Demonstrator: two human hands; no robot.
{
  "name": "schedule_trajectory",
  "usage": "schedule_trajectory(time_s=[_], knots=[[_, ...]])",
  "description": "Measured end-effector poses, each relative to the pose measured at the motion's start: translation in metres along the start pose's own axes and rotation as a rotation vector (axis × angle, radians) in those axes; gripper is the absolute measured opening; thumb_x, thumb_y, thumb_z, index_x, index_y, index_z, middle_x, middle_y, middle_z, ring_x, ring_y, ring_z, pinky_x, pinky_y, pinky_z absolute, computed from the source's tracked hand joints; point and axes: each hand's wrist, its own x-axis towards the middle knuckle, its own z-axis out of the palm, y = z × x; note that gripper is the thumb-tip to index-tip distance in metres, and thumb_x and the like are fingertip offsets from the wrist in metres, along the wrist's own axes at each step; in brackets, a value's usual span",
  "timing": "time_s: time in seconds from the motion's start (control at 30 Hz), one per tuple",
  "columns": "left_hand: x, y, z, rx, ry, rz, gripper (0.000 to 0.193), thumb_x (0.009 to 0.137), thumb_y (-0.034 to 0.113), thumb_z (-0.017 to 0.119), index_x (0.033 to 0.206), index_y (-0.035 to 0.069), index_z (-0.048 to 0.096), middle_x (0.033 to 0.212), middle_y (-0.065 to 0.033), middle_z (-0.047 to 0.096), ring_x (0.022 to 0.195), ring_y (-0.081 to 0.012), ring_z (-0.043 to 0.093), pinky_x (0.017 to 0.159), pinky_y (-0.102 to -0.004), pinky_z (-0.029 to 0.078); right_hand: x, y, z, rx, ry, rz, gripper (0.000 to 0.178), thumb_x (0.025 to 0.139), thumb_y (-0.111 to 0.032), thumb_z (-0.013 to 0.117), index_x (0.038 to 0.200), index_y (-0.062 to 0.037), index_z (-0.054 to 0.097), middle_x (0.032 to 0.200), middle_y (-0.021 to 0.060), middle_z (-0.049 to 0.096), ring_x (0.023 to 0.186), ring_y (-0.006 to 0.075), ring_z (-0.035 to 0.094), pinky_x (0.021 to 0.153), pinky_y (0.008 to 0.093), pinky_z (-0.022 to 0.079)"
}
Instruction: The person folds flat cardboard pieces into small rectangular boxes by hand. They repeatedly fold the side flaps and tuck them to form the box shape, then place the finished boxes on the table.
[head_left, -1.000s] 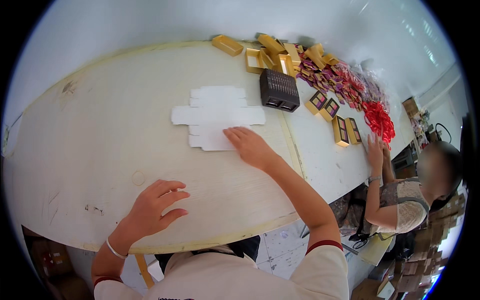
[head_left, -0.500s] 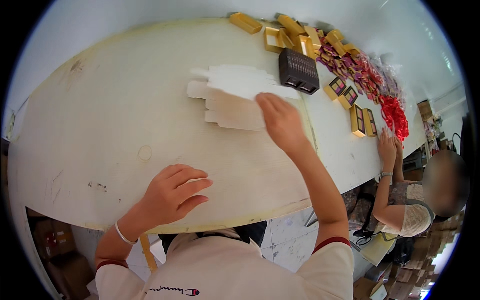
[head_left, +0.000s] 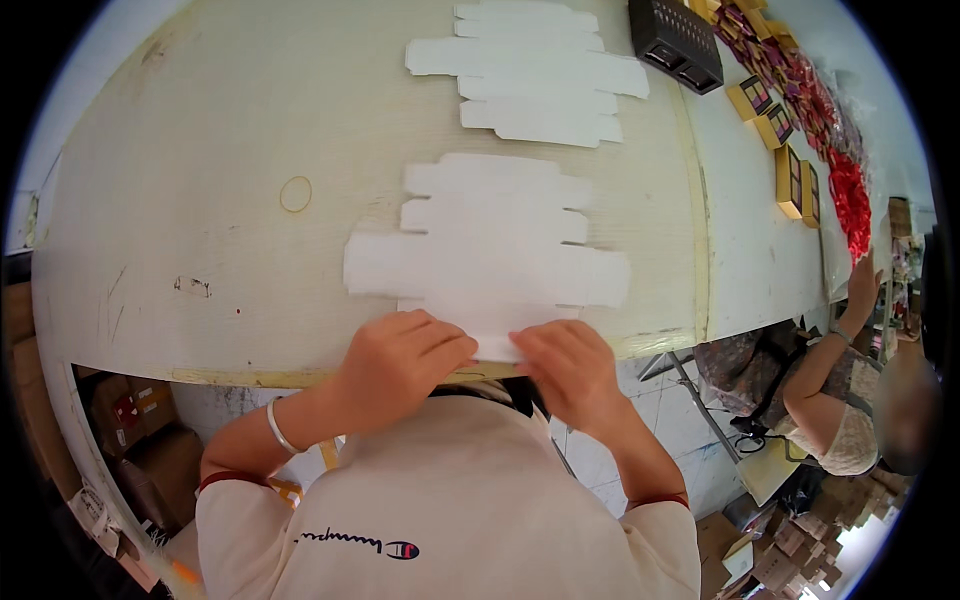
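Note:
A flat, unfolded white box blank [head_left: 490, 235] with notched side flaps lies at the near edge of the table. My left hand [head_left: 398, 365] grips its near edge on the left, fingers bent over the card. On the right of the same edge, my right hand [head_left: 572, 368] pinches the card between thumb and fingers. The thumbs are mostly hidden. Farther back lies another white blank of the same shape [head_left: 535, 75]; whether more are stacked beneath it I cannot tell.
A black slotted holder [head_left: 676, 45] stands at the back right. Beyond a taped table seam [head_left: 697, 200] are gold boxes with palettes [head_left: 790, 182], small purple-gold pieces and red ribbon [head_left: 850, 205]. A co-worker [head_left: 835, 400] sits on the right. A thin ring [head_left: 295, 194] lies at left.
One blank has come away from the others toward me. My right hand moved back from the pile, and both hands now hold the near edge. The view has tipped downward.

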Motion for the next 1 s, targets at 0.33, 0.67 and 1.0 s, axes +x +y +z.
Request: schedule_trajectory(time_s=[0.33,0.67,1.0], knots=[[0.019,-0.009,0.010,0.343,0.164,0.010,0.029,0.072,0.019,0.076,0.098,0.009,0.067,0.098,-0.0019,0.059,0.084,-0.0201,0.054,0.072,-0.0339,0.044,0.002,0.007,0.008,-0.298,0.083,-0.114,0.032,0.080,-0.013,0.069,0.110,-0.0030,0.064,0.118,0.0154,0.057,0.106,0.0307,0.057,0.086,0.0393,0.047],[0.011,-0.003,0.006,0.263,0.006,0.068,0.026,0.078,0.023,0.070,0.095,0.003,0.065,0.086,-0.0043,0.055,0.086,-0.0200,0.053,0.073,-0.0323,0.045,0.006,0.003,0.004,-0.434,-0.131,-0.197,0.028,0.079,-0.006,0.064,0.104,0.0055,0.060,0.103,0.0131,0.058,0.095,0.0258,0.057,0.078,0.0359,0.048],[0.033,-0.017,-0.001,0.282,-0.106,-0.146,0.012,0.073,0.013,0.071,0.078,0.008,0.062,0.078,-0.0040,0.050,0.083,-0.0220,0.051,0.072,-0.0341,0.038,0.042,0.007,0.007,-0.150,-0.198,0.060,0.019,0.066,0.007,0.057,0.078,-0.0032,0.047,0.074,0.0087,0.043,0.066,0.0234,0.046,0.055,0.0330,0.041]])
